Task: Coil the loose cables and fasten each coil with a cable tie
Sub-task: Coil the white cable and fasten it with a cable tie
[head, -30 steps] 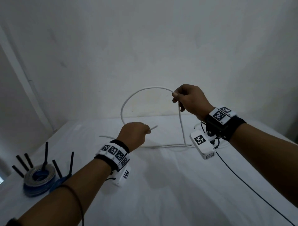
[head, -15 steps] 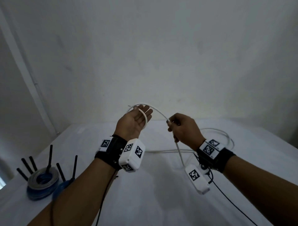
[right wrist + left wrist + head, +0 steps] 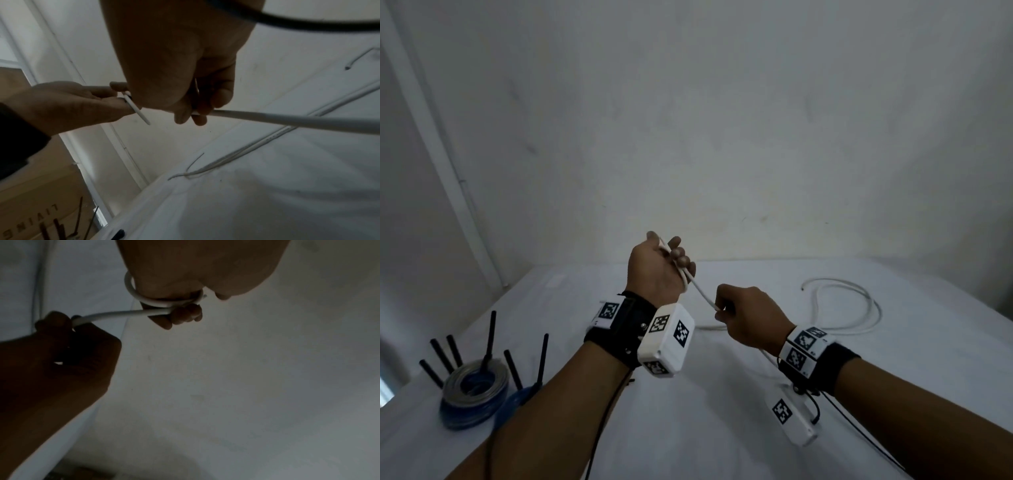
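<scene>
A white cable runs taut between my hands above the table. My left hand is raised, and its curled fingers hold a small loop of the cable wound round them. The cable's cut end sticks out beside that hand. My right hand, lower and to the right, pinches the cable a short way along. The remaining cable lies in loose curves on the white table at the right.
Finished blue and grey coils sit at the table's left edge, with several black cable ties standing up among them. A thin black lead trails from my right wrist. A wall stands right behind the table. A cardboard box is beyond the left edge.
The wide arc of cable has shrunk to a small loop. My left hand rose, turned and curled round it. My right hand dropped and moved close to the left.
</scene>
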